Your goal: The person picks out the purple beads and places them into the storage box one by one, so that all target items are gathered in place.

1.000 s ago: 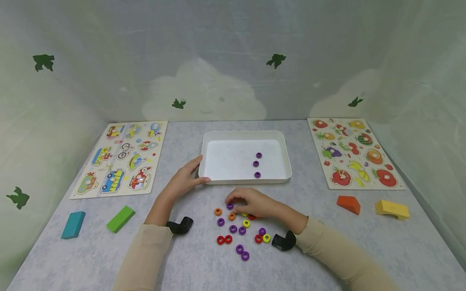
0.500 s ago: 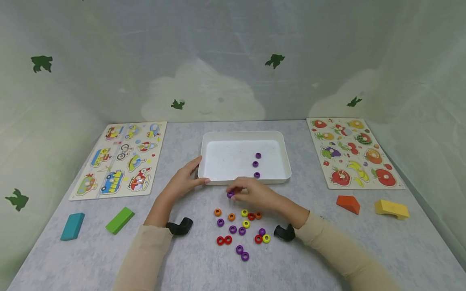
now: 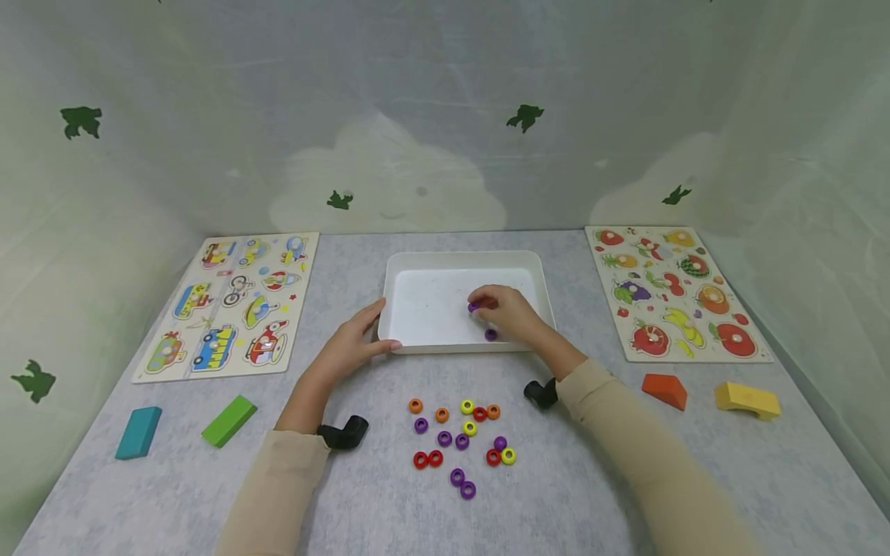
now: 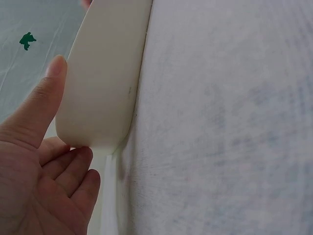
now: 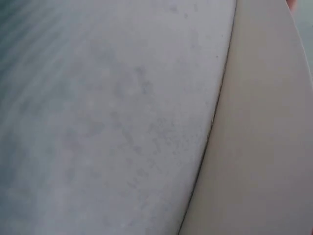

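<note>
In the head view, a purple bead (image 3: pixel 473 306) is pinched between thumb and fingers of my right hand (image 3: pixel 509 313), over the white tray (image 3: pixel 459 260). Another purple bead (image 3: pixel 490 334) lies in the tray near its front wall; the hand hides the tray's other beads. My left hand (image 3: pixel 353 337) holds the tray's front left corner. The left wrist view has the left thumb (image 4: pixel 46 93) against the tray wall (image 4: pixel 100 73) and the other fingers bent at its corner. The right wrist view shows the tray wall (image 5: pixel 259 127) and table, not the held bead.
Loose purple, red, yellow and orange beads (image 3: pixel 462 442) lie in front of the tray. Picture puzzle boards (image 3: pixel 232 305) (image 3: pixel 677 293) flank it. Teal (image 3: pixel 138 433) and green blocks (image 3: pixel 229 422) lie left; orange (image 3: pixel 665 391) and yellow blocks (image 3: pixel 749 399) lie right.
My right hand has carried the purple bead from among the loose beads, up over the tray's front wall and rightward into the tray area. My left hand stays at the corner.
</note>
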A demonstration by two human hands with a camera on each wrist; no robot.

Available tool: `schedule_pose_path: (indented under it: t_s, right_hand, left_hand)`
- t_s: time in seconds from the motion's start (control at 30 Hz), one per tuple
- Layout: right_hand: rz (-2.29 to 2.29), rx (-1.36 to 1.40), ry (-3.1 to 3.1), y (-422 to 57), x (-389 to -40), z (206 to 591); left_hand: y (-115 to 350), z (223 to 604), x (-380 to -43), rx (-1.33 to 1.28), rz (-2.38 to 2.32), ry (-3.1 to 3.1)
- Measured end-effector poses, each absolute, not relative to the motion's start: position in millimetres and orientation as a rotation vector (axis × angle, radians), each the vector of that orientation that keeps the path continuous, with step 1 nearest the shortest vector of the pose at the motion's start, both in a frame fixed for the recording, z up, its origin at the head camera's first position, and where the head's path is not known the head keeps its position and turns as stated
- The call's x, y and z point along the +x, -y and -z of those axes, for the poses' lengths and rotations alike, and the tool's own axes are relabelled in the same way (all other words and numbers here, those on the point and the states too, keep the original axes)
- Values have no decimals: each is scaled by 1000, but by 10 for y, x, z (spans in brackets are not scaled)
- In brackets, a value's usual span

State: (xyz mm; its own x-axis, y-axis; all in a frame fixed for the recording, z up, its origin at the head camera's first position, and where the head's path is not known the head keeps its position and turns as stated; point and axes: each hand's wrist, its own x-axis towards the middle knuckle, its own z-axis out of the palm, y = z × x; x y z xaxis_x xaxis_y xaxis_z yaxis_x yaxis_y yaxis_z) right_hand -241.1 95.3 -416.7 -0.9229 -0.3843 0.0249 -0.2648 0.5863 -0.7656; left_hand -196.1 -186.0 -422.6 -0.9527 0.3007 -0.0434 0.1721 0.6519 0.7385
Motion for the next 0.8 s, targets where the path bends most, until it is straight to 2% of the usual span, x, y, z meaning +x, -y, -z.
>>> schedule_pose_path:
  t_s: [0.2,0.47,0.6,0.8]
  right_hand:
    - [1098,-491,-2672,-950,-2464,4226]
    - [1217,-507,-2679,-996,-2350,4130]
    - [1329,-697,-2667,-1075,-2138,3993]
    - [1466,-968,-2516,-1157,-1570,3694]
  left_hand:
    - [1857,4218,-1962,369,-1176,-2704]
    - [1856,4221,-1962,366,-1180,-2698]
    - [1853,4218,-1968,375,-1182,-2699]
    - [1858,4216,-1967,379,-1178,-2701]
